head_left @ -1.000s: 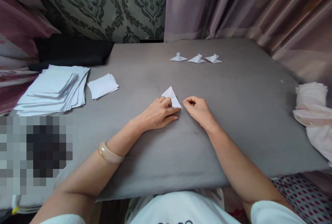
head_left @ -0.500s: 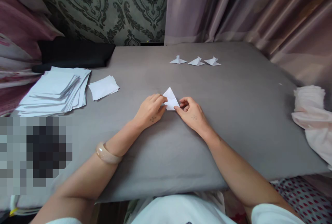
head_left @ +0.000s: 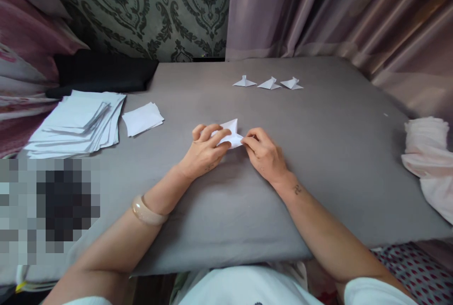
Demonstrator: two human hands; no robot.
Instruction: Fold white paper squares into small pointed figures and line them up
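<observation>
Between my hands is a folded sheet of white paper (head_left: 232, 128), raised a little and partly opened out, with a point standing up at its back. My left hand (head_left: 208, 149) grips its left side, fingers curled over the top and thumb at the near edge. At the right corner, my right hand (head_left: 264, 153) pinches the paper between thumb and forefinger. Part of the paper's left side is hidden under my left fingers. Beyond it, three folded white paper figures (head_left: 269, 83) stand in a row near the back of the table.
A tall stack of white paper sheets (head_left: 76, 126) lies at the left, beside a smaller pile of white paper (head_left: 143, 119). Behind them is a folded black cloth (head_left: 106, 73). A pale bundled fabric (head_left: 426, 154) sits at the right edge of the grey-covered table (head_left: 339, 154).
The paper has gone from a flat triangle to a partly opened, turned shape. My right fingers have closed on its right corner, and my left fingers have spread further over it.
</observation>
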